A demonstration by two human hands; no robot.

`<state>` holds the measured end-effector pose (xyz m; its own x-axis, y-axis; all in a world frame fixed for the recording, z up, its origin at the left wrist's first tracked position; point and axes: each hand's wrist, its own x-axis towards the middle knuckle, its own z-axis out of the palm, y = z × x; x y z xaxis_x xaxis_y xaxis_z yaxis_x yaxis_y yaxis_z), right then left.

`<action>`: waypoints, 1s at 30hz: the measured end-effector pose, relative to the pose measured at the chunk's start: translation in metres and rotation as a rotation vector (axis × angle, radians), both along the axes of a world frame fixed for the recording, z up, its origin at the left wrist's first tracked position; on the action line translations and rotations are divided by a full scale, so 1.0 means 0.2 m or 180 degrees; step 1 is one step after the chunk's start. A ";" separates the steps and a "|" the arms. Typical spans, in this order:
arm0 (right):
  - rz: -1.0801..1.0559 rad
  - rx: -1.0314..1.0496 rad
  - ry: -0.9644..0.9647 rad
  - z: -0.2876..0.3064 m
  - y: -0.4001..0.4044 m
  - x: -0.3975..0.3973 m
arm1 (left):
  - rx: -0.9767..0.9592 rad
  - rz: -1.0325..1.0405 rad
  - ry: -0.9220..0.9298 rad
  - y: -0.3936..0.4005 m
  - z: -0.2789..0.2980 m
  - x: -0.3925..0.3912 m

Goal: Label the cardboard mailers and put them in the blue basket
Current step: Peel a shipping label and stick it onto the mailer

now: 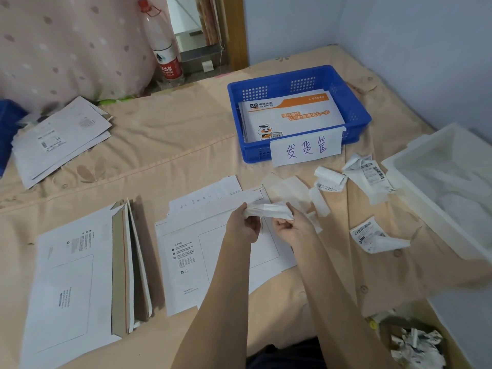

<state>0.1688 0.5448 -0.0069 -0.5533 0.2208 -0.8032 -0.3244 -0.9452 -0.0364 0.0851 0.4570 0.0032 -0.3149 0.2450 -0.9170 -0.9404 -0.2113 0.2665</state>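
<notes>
A white cardboard mailer (191, 251) lies flat in front of me on the peach bedsheet. Just above its far right corner, my left hand (243, 225) and my right hand (290, 225) both pinch a crumpled white label paper (269, 210) between them. The blue basket (354, 107) stands at the back right with a handwritten paper sign on its front wall and an orange-and-white mailer (290, 113) inside. A stack of mailers (80, 275) lies at the left, some with flaps standing up.
Loose barcode labels (370, 171) and backing strips lie right of my hands, one label (372, 237) nearer. A white tray (439, 182) sits at the right edge. More mailers (58, 139) are piled far left. A water bottle (165, 49) stands at the back. A scrap bin (415, 342) sits bottom right.
</notes>
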 end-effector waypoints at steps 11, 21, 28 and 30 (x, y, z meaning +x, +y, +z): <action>-0.0005 -0.0068 -0.0094 0.01 -0.01 -0.01 | 0.0116 -0.0078 -0.0208 -0.02 -0.04 -0.03; -0.0003 -0.0141 -0.0131 -0.01 -0.01 0.00 | 0.0106 0.0041 -0.0311 -0.04 -0.05 -0.03; 0.0036 -0.0157 -0.0150 0.01 -0.02 0.00 | 0.0085 0.0283 -0.0337 -0.06 -0.03 -0.03; -0.0020 -0.0262 -0.0107 0.01 -0.02 0.00 | 0.0117 0.0315 -0.0357 -0.07 -0.03 -0.04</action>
